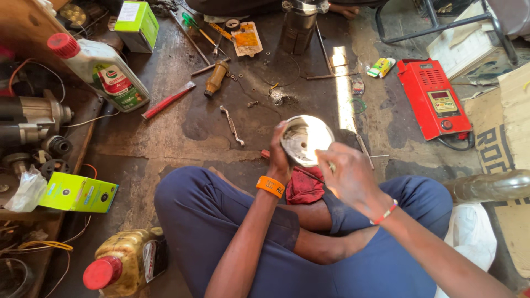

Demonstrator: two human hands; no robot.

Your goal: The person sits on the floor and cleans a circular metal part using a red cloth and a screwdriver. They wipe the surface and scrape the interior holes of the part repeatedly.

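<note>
Two hands up over the lap, and both are busy with one shiny round metal housing (305, 139). Left hand (277, 157), the one with the orange wristband (270, 186), grips the housing by its left rim, fingers wrapped behind it so the open face tilts up toward the camera. Right hand (349, 177) sits just beside the housing's lower right edge, fingers bunched narrow and pressed close to the rim; whether they pinch something small there, I cannot tell. A thin red-and-white bracelet (385, 213) rides on that wrist.

Below the housing, a red rag (303, 186) lies bunched on the crossed legs in blue trousers (199, 215). Out on the dark, oily floor (160, 138): a small spanner (232, 124) lies ahead of the left hand, a red-handled tool (168, 100) farther left, a brown cylinder (216, 78) beyond it. A red meter box (433, 98) rests well off to the right. White oil bottle with a red cap (102, 69) lies at far left, a yellowish one (126, 264) near the left knee, and a green carton (78, 193) between them.
</note>
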